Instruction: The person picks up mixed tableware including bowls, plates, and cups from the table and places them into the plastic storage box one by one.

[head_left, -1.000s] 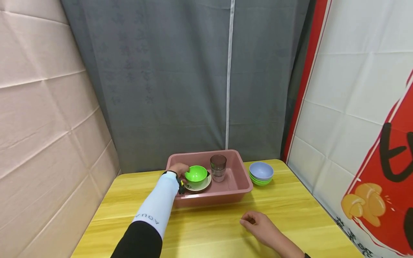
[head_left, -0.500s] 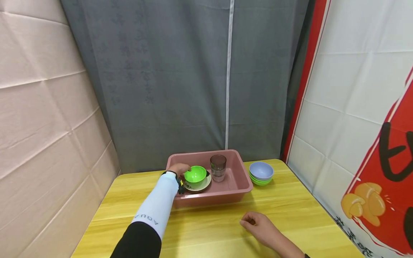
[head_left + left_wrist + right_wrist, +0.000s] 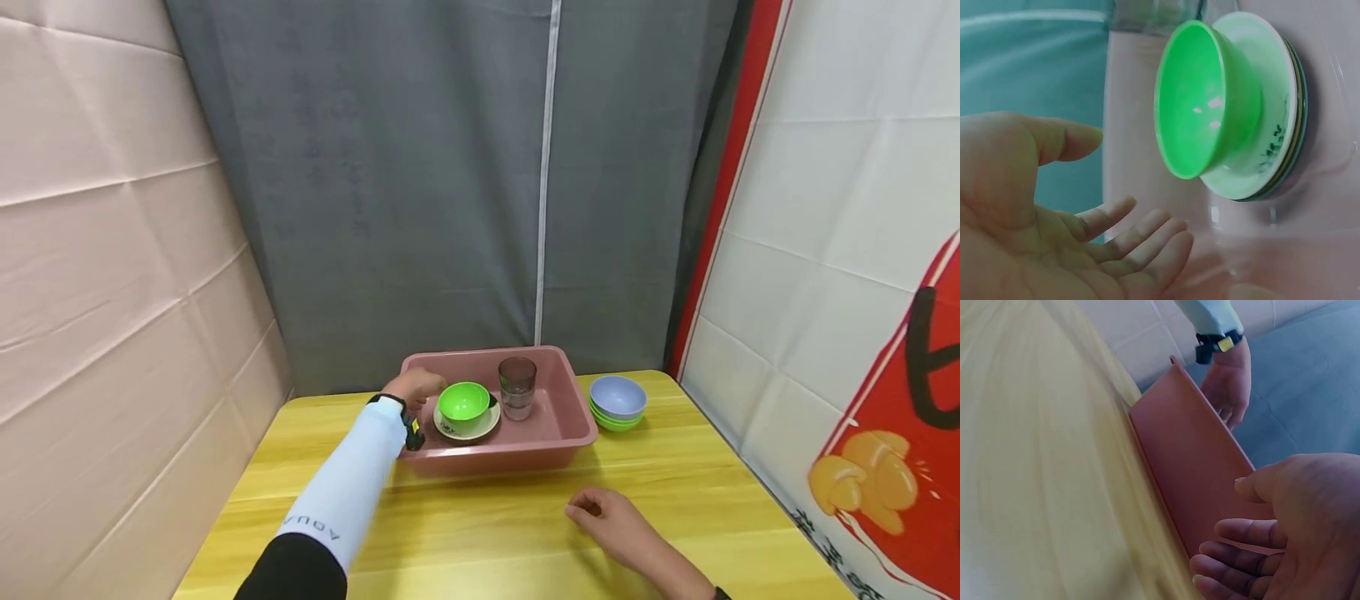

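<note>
A bright green bowl [image 3: 1207, 103] sits on a white plate [image 3: 1279, 134] with dark leaf markings, stacked on other plates in the pink tub [image 3: 547, 450]. My left hand [image 3: 414, 387] is over the tub's left side, just beside the bowl. In the left wrist view the left hand [image 3: 1079, 212] has its fingers loosely bent, apart from the bowl and holding nothing. My right hand [image 3: 611, 521] is over the table in front of the tub. In the right wrist view the right hand [image 3: 1297, 531] holds nothing, its fingers loosely curled.
Glass tumblers [image 3: 517, 388], seemingly stacked, stand in the tub right of the plates. On the wooden table [image 3: 480, 533], right of the tub, a blue bowl [image 3: 618, 396] is nested in green bowls [image 3: 617, 425]. A grey curtain [image 3: 390, 208] hangs behind.
My left hand has let go of the green bowl's rim and drawn back to its left. The bowl stays on the plate. The right hand keeps its pose; the head view has shifted slightly.
</note>
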Demonstrator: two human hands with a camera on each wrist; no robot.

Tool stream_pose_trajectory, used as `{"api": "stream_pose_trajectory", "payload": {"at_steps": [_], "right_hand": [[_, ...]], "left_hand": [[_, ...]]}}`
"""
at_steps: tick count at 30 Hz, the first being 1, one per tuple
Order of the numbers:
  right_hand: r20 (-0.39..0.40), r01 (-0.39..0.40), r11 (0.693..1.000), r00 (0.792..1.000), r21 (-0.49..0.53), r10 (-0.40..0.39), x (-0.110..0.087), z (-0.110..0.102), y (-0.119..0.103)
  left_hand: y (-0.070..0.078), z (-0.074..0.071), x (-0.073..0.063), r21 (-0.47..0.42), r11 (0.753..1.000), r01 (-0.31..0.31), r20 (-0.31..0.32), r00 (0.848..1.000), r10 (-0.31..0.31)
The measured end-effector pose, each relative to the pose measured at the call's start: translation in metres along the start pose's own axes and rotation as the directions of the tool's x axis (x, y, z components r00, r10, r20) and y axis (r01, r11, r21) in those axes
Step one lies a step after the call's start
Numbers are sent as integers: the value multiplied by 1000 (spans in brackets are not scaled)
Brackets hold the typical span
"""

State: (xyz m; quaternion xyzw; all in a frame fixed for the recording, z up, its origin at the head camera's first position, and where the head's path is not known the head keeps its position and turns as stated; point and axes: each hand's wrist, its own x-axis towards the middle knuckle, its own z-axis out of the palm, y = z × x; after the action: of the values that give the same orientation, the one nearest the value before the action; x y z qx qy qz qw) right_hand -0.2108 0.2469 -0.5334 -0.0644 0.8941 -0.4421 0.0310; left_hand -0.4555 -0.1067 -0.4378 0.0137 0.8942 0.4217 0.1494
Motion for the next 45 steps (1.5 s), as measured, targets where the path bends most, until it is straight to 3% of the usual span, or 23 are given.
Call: {"api": "stream_pose_trajectory", "payload": {"at_steps": [5,10,15,21,26,32,40,45], "right_hand": [[-34,10,1000,999,9,-10,1,-5,-3],[-47,-7,1000,999,-12,6,4,-7,-5],[-58,-22,1000,998,-22,21,8,-10,-7],[-69,-29,999,997,-38,26,12,-10,-7],[-77,-29,999,997,-43,26,16,-11,-9],[-74,-21,999,997,-42,18,18,-11,-13],[-83,4,999,996,-53,-8,16,-12,-13],[-92,-20,999,996,-51,15,16,-9,-11]], "left_hand": [[2,2,-21,2,995,-101,-124,987,100],[-3,2,-59,-1,981,-194,-204,960,190],[-9,1,-101,62,968,-242,-237,939,250],[-21,5,-143,33,945,-324,-259,911,321],[-37,17,-167,-45,943,-330,-264,914,307],[-65,37,-182,-113,941,-319,-258,924,282],[-98,58,-184,-155,944,-290,-241,938,249],[-112,65,-186,-149,952,-269,-218,948,233]]}}
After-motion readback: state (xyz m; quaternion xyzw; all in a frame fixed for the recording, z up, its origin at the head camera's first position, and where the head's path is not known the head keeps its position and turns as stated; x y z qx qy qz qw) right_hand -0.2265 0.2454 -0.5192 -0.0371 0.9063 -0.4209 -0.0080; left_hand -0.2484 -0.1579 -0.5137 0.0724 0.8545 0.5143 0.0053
